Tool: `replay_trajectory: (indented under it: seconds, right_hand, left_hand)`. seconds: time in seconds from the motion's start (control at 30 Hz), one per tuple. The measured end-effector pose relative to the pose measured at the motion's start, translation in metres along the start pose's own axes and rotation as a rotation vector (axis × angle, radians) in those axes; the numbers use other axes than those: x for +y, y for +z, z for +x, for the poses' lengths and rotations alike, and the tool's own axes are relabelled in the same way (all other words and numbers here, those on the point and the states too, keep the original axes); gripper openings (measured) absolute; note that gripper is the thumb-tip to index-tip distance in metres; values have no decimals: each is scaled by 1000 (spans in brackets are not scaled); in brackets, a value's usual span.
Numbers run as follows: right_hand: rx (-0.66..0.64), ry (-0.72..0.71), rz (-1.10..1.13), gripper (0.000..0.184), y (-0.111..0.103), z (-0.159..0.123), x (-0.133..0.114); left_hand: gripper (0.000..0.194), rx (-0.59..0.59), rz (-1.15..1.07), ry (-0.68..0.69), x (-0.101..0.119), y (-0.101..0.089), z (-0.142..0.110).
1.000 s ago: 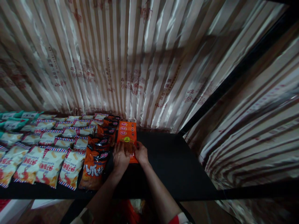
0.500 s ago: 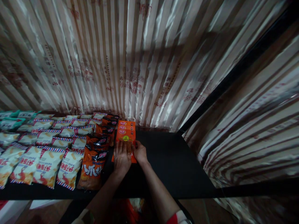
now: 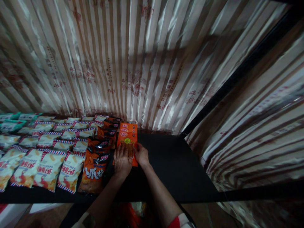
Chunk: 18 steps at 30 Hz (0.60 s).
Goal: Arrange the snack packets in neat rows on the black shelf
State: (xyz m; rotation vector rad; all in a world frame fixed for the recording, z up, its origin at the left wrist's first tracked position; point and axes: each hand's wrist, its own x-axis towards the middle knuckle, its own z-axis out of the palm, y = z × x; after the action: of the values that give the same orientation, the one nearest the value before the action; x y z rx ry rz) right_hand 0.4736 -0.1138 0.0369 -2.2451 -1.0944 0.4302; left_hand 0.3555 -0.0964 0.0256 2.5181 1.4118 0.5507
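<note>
A row of overlapping flat orange snack packets (image 3: 126, 136) lies on the black shelf, their printed tops staggered one behind another. The front packet has a window (image 3: 129, 148) showing brown sticks. My left hand (image 3: 123, 161) rests flat on the lower left of this front packet, fingers stretched out. At its right edge, my right hand (image 3: 142, 155) has bent fingers against the side and seems to grip it. The packets' lower left is hidden under my left hand.
Orange-and-black snack bags (image 3: 93, 172) stand in a column just left of the packets. Several white bags with striped edges (image 3: 48, 169) fill rows farther left, with green bags (image 3: 11, 125) at the back. A striped curtain (image 3: 133, 63) hangs behind; a black post (image 3: 228, 82) slants at right.
The front packet and both hands have shifted very slightly left. My left hand still lies on the packet and my right hand stays at its edge.
</note>
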Motion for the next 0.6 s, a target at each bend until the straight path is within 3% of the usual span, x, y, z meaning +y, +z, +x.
replay_trajectory:
  seconds: [0.43, 0.6]
  right_hand:
    - [12, 52, -149, 33, -1, -10, -6]
    - [106, -6, -155, 33, -4, -20, -5]
  left_hand:
    - [42, -26, -1, 14, -1, -3, 0]
    - [40, 15, -14, 31, 3, -5, -3]
